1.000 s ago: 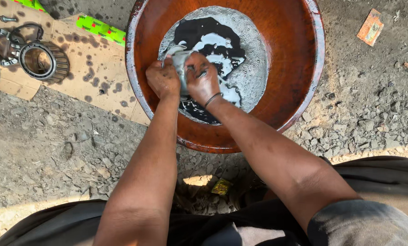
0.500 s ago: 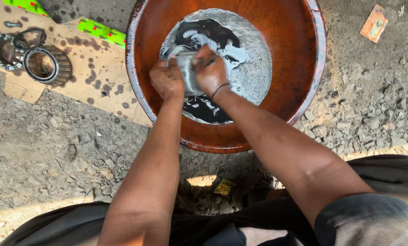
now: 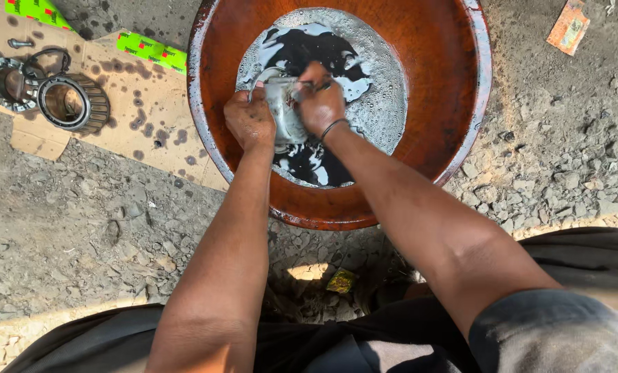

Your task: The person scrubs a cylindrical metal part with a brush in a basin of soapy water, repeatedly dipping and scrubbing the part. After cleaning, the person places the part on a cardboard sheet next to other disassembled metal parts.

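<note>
Cloth (image 3: pixel 285 114) gripped between left hand (image 3: pixel 249 119) and right hand (image 3: pixel 321 103), both closed, over basin (image 3: pixel 419 138) to catch drips.

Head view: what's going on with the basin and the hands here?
A person crouches on gravel over a wide reddish-brown basin that holds dark, foamy liquid. The left hand and right hand grip one wet grey metal part between them, just above the liquid. To the left, a toothed bearing ring and another round metal piece lie on stained cardboard beside the basin.
</note>
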